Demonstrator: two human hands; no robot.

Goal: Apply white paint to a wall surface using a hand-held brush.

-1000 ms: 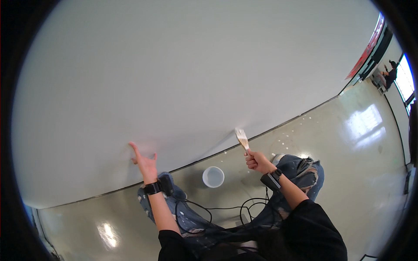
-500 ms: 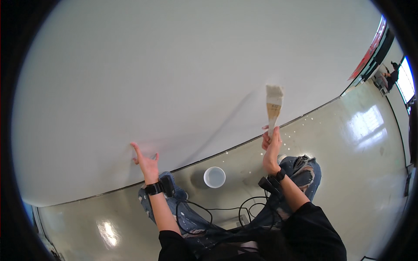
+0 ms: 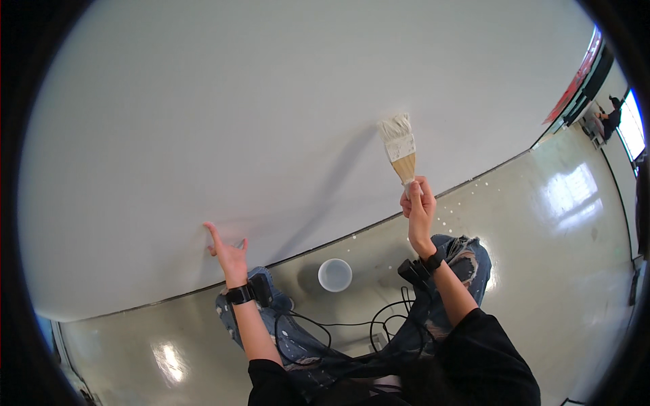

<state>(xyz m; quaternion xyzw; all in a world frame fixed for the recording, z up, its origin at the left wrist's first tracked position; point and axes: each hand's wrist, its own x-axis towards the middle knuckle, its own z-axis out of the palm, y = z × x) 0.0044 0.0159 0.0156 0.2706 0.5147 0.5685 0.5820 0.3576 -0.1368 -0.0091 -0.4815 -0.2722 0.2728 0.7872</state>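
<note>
My right hand (image 3: 418, 206) grips the handle of a wide flat paintbrush (image 3: 401, 150). Its bristles are up against the white wall (image 3: 223, 122), spread and coated with whitish paint. The wooden part below the white-smeared band shows bare. At the left, my left hand (image 3: 229, 256) holds nothing; its fingers are stretched apart near the lower part of the wall, and whether they touch it I cannot tell. Between my arms a white tub (image 3: 335, 275) stands on the floor, with pale content inside.
White drops dot the shiny floor (image 3: 542, 250) near the wall's foot. Black cables (image 3: 325, 331) loop around my knees and wrists. At the far right a person (image 3: 609, 120) in dark clothes sits near a bright window (image 3: 631, 125).
My right hand has moved the brush left and slightly up along the wall, and the brush has turned to show its broad face. My left hand stays in place.
</note>
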